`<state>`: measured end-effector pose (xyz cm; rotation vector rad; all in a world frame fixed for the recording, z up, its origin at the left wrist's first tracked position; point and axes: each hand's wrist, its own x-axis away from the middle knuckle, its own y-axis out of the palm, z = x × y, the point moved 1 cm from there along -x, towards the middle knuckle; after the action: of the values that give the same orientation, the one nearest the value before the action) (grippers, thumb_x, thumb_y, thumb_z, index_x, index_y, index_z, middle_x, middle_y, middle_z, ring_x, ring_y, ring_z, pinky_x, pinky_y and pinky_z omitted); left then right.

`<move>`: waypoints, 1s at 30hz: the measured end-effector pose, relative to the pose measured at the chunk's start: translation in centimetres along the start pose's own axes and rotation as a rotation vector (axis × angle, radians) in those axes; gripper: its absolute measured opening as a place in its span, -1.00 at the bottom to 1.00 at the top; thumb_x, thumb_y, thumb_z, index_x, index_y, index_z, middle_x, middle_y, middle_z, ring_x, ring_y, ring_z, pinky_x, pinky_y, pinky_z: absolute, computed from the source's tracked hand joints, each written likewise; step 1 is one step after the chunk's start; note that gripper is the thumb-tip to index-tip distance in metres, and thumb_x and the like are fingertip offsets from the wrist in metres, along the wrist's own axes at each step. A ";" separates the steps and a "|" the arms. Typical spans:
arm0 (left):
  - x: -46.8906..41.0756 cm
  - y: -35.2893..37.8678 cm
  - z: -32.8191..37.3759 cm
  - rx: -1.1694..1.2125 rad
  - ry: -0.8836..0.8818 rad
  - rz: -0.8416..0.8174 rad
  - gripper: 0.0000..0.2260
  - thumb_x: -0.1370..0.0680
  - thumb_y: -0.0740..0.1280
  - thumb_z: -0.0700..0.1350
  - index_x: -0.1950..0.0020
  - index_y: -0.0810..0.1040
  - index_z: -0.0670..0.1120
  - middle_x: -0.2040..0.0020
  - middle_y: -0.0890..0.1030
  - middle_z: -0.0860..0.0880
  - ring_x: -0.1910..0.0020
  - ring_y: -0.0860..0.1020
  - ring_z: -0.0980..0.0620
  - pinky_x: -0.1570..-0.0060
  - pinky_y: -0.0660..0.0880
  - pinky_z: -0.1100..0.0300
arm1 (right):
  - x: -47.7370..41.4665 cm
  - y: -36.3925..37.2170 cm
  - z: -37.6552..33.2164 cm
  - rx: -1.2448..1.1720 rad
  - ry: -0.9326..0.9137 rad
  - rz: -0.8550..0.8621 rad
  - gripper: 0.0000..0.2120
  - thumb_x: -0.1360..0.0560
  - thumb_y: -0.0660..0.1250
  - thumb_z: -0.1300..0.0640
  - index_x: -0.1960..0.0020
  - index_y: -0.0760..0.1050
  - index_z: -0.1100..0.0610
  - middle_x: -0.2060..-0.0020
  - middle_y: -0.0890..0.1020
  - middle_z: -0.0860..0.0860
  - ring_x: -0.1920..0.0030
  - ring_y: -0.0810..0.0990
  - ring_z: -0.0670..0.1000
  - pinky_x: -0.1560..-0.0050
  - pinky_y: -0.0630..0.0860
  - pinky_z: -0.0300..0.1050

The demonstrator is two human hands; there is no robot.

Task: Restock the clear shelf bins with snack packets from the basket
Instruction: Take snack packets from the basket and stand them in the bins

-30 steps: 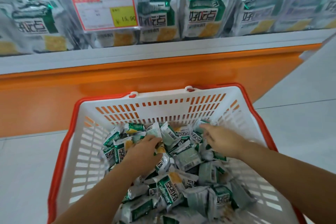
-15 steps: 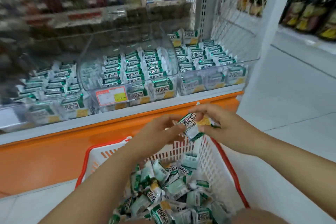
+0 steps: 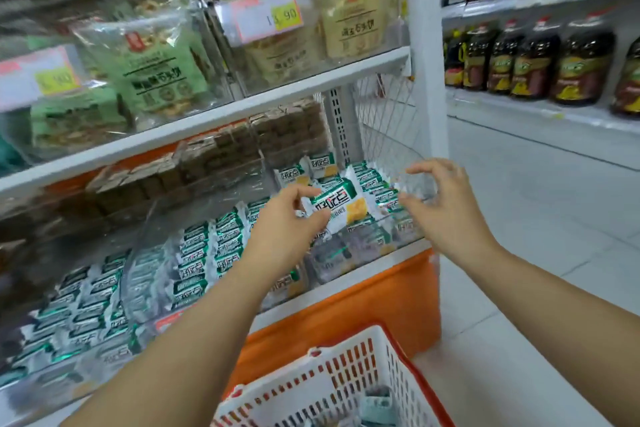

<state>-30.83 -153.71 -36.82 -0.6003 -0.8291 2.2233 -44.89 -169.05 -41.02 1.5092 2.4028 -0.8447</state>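
Head view: packet [image 3: 341, 206] pinched between left fingers [image 3: 313, 221].

I had open room over the right-hand clear bin [image 3: 367, 243], under the upper shelf [image 3: 277, 97]; the snack packet [image 3: 337, 208] in my left hand [image 3: 287, 229] filled part. A wire panel [image 3: 384, 114] and white post [image 3: 427, 97] walled the right.

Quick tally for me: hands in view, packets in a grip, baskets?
Hands: 2, left hand and right hand
Packets in a grip: 1, packet, pinched by the left hand
Baskets: 1, basket
Total: 4
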 end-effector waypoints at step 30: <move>-29.1 13.2 -3.9 -0.669 -0.054 0.170 -0.62 -0.56 0.34 -0.02 -0.35 0.39 -0.06 -0.25 0.37 -0.10 0.06 0.48 -0.14 0.24 0.35 0.12 | -8.4 4.3 13.3 -0.099 -0.257 0.148 -0.45 -0.43 0.13 0.26 -0.28 0.41 -0.24 -0.22 0.36 -0.07 -0.01 0.43 0.02 0.13 0.41 -0.17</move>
<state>-14.89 -180.87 -43.56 -0.9471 -1.6226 2.0899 -39.09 -181.42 -49.86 1.4246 2.0907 -0.8190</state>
